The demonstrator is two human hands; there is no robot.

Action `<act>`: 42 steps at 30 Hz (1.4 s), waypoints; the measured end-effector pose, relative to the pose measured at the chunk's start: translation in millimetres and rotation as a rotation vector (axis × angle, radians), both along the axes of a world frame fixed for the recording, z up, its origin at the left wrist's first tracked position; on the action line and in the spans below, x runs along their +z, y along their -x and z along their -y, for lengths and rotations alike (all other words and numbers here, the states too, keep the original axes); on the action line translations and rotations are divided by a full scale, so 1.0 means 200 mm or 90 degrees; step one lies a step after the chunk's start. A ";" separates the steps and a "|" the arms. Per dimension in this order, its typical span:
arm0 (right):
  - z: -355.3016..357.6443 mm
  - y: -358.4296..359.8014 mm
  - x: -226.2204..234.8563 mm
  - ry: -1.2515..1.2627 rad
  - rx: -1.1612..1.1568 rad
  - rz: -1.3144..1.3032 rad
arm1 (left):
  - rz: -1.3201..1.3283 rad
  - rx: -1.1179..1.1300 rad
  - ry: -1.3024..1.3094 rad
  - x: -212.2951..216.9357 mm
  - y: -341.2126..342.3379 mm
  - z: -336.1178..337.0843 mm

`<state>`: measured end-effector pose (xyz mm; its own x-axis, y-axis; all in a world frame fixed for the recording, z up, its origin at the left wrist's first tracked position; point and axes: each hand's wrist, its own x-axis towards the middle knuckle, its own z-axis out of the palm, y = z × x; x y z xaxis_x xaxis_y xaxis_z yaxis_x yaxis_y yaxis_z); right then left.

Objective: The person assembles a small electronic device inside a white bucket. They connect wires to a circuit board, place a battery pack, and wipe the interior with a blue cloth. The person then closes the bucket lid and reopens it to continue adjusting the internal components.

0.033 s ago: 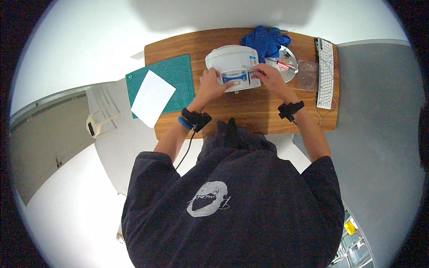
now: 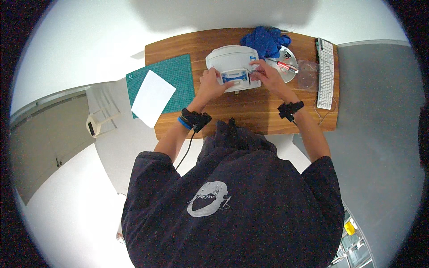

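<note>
A rounded light-grey appliance housing point(image 2: 232, 52) rests on the wooden desk; I cannot tell its exact kind. At its front side is a white block with a blue label point(image 2: 235, 76). My left hand point(image 2: 212, 85) grips that block at its left end, the thumb along its near edge. At the other end, my right hand point(image 2: 270, 77) has its fingers closed in a pinch beside the block. Something small and thin seems to be between them, too small to make out.
Right of the housing is a white plate point(image 2: 292, 56) with a red-handled screwdriver point(image 2: 285, 66). Behind lies a blue cloth point(image 2: 264, 43). A clear plastic tray point(image 2: 307, 75) and white keyboard point(image 2: 325, 73) are farther right. White paper point(image 2: 153, 98) covers part of a green cutting mat point(image 2: 182, 73).
My right hand's fingers have shifted slightly at the block's right end. The left hand and the housing look the same.
</note>
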<state>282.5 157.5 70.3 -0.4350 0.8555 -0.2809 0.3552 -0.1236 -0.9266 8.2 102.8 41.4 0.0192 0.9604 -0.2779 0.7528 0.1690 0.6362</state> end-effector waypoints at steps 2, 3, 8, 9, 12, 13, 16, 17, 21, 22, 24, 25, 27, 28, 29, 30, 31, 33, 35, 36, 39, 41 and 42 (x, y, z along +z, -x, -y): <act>-0.01 0.01 0.02 0.048 -0.013 0.004 | 0.002 0.000 0.006 0.00 0.01 0.00; -0.02 0.01 0.03 0.017 0.004 0.049 | 0.007 0.000 0.009 0.00 0.01 0.00; -0.07 -0.02 -0.06 -0.240 0.107 0.105 | 0.033 -0.010 0.022 0.01 0.01 -0.02; -0.07 -0.02 -0.09 -0.249 0.115 0.108 | 0.037 -0.012 0.025 0.02 0.01 -0.02; -0.05 0.00 -0.14 -0.294 0.124 0.109 | 0.039 -0.017 0.030 0.00 0.03 -0.02; -0.05 0.01 -0.13 -0.312 0.125 0.108 | 0.039 -0.018 0.032 0.00 0.03 -0.02; -0.02 0.02 -0.11 -0.073 0.071 -0.006 | 0.053 -0.010 0.051 0.02 0.04 -0.02; -0.02 0.02 -0.10 -0.057 0.066 0.033 | 0.058 -0.010 0.040 0.02 0.04 -0.01; -0.04 0.08 0.02 -0.057 0.056 0.145 | 0.070 -0.006 0.003 -0.03 0.05 0.01; -0.04 0.08 0.05 -0.074 0.052 0.167 | 0.074 -0.007 -0.001 -0.04 0.05 0.01; -0.04 0.06 -0.04 -0.212 0.016 0.140 | 0.083 -0.005 -0.004 -0.04 0.04 0.01; -0.04 0.08 -0.04 -0.280 0.000 0.124 | 0.082 -0.002 0.001 -0.03 0.04 0.01; -0.04 0.07 -0.03 -0.184 -0.012 0.134 | 0.078 0.001 0.012 -0.01 0.04 0.01; -0.04 0.08 -0.01 -0.137 -0.018 0.139 | 0.077 0.001 0.011 -0.01 0.04 0.01; -0.04 0.07 -0.03 -0.126 -0.025 0.136 | 0.075 0.002 0.011 -0.01 0.04 0.01; -0.04 0.06 -0.05 -0.115 -0.031 0.133 | 0.076 0.002 0.003 -0.02 0.05 0.01; -0.04 0.07 -0.05 -0.103 -0.038 0.130 | 0.073 0.001 0.000 -0.03 0.05 0.01; -0.05 0.07 -0.04 -0.089 0.011 0.199 | 0.063 -0.001 -0.001 -0.03 0.05 0.01; -0.04 0.08 -0.02 -0.093 0.037 0.232 | 0.056 0.001 -0.001 -0.03 0.04 0.02; -0.02 0.09 -0.01 -0.104 0.037 0.231 | 0.058 0.003 -0.003 -0.03 0.04 0.02; -0.01 0.08 -0.03 -0.137 0.052 0.225 | 0.074 0.008 -0.007 -0.01 0.04 0.02; -0.02 0.07 -0.07 -0.166 0.074 0.231 | 0.085 0.010 -0.011 0.00 0.04 0.02; -0.02 0.07 -0.09 -0.182 0.089 0.241 | 0.091 0.011 -0.012 0.00 0.04 0.02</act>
<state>269.4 161.6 52.8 -0.4634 0.8625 -0.2035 0.6685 0.1895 -0.7192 -0.1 99.5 41.1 0.0407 0.9660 -0.2553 0.6512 0.1681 0.7400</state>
